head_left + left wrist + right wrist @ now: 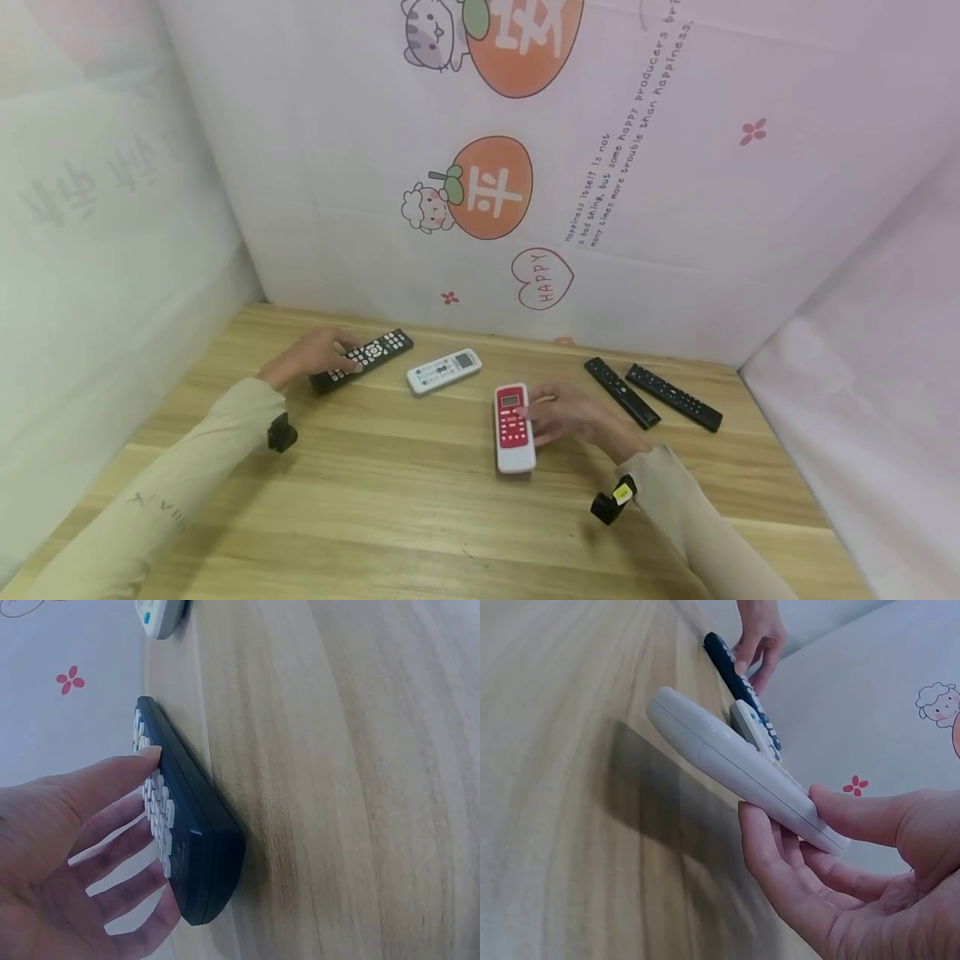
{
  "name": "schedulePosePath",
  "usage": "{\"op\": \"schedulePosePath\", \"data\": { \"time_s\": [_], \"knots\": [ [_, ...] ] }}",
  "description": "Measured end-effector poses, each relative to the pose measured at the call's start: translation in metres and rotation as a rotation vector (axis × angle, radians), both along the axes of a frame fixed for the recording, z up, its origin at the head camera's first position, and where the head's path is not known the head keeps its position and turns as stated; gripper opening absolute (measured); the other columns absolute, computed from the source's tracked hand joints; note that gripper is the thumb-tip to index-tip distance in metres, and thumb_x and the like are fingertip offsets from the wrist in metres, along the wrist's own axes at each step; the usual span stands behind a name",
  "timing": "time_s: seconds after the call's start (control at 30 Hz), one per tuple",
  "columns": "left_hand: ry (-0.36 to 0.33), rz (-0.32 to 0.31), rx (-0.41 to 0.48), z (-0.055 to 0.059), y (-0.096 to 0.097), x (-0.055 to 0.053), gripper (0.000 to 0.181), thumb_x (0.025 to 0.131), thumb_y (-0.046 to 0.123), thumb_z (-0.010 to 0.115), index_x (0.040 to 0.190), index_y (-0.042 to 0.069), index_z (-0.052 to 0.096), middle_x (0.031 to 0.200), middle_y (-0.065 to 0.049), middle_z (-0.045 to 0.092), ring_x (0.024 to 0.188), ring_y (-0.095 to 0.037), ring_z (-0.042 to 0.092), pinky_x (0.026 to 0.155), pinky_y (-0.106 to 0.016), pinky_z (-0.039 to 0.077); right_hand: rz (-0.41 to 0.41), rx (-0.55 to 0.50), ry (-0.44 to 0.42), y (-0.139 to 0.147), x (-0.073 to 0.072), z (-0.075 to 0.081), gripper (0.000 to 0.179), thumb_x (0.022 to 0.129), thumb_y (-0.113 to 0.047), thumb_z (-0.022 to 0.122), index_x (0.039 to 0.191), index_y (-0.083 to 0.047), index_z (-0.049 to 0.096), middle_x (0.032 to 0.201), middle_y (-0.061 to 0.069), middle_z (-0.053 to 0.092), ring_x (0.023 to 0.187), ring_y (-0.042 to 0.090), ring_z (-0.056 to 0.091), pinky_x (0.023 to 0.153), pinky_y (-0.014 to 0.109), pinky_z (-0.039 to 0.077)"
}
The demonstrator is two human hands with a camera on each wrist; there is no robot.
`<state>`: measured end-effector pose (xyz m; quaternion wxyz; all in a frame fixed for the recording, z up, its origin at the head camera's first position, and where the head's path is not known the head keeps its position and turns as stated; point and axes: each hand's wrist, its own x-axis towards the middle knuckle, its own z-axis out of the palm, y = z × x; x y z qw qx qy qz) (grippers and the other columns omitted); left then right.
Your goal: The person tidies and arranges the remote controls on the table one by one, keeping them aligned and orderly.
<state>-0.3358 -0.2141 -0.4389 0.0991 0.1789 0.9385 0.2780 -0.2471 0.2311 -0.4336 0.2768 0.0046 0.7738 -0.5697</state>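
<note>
My right hand pinches a white remote control with a red button panel by its side, thumb on the top face and fingers underneath. In the right wrist view this white remote is lifted and tilted, casting a shadow on the wood. Farther left, my left hand grips a black remote control with white buttons. The left wrist view shows the thumb on its near edge and the other fingers on the far side; the black remote lies close to the tabletop.
Between the hands lies a smaller white remote with a grey screen. Two more black remotes rest at the right, side by side. White printed cloth walls in the wooden table at the back and both sides.
</note>
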Motion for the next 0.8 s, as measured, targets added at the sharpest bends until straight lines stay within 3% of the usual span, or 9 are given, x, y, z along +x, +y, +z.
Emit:
{"op": "schedulePosePath", "data": {
  "time_s": [0.2,0.3,0.47,0.6,0.8],
  "knots": [
    [-0.087,0.028,0.048,0.005,-0.003,-0.002,0.05,0.099,0.032,0.071,0.138,0.001,0.064,0.142,-0.029,0.061,0.129,-0.048,0.057,0.11,-0.066,0.044,0.025,-0.007,-0.018,0.0,0.005,0.0,0.043,0.101,-0.006,0.066,0.136,0.012,0.049,0.115,0.027,0.071,0.093,0.028,0.075,0.086,0.045,0.065],
    [-0.187,0.055,0.117,0.009,-0.005,-0.005,0.048,0.103,0.031,0.066,0.139,-0.001,0.061,0.141,-0.031,0.059,0.125,-0.046,0.058,0.107,-0.061,0.048,0.032,-0.005,-0.023,0.0,0.007,-0.001,0.04,0.101,-0.007,0.065,0.134,0.011,0.05,0.115,0.026,0.072,0.093,0.027,0.075,0.085,0.045,0.065],
    [-0.276,0.045,0.126,0.011,-0.006,-0.014,0.05,0.103,0.028,0.066,0.14,-0.005,0.059,0.14,-0.033,0.058,0.121,-0.043,0.06,0.104,-0.051,0.052,0.026,-0.006,-0.034,0.0,0.008,-0.002,0.04,0.101,-0.008,0.066,0.134,0.009,0.051,0.115,0.025,0.072,0.093,0.027,0.075,0.085,0.044,0.065],
    [-0.299,0.017,0.096,0.008,-0.009,-0.018,0.053,0.102,0.026,0.068,0.14,-0.009,0.056,0.14,-0.034,0.058,0.122,-0.043,0.06,0.105,-0.051,0.053,0.049,-0.027,-0.048,-0.001,0.01,-0.002,0.043,0.101,-0.008,0.066,0.136,0.01,0.05,0.115,0.025,0.072,0.095,0.028,0.075,0.086,0.045,0.064],
    [-0.352,0.02,0.154,0.004,-0.01,-0.02,0.056,0.102,0.025,0.068,0.143,-0.011,0.053,0.136,-0.034,0.06,0.11,-0.032,0.067,0.098,-0.044,0.058,0.075,-0.071,-0.054,-0.001,0.017,-0.002,0.042,0.102,-0.007,0.063,0.137,0.013,0.048,0.115,0.025,0.071,0.094,0.027,0.075,0.088,0.045,0.064]
  ]
}}
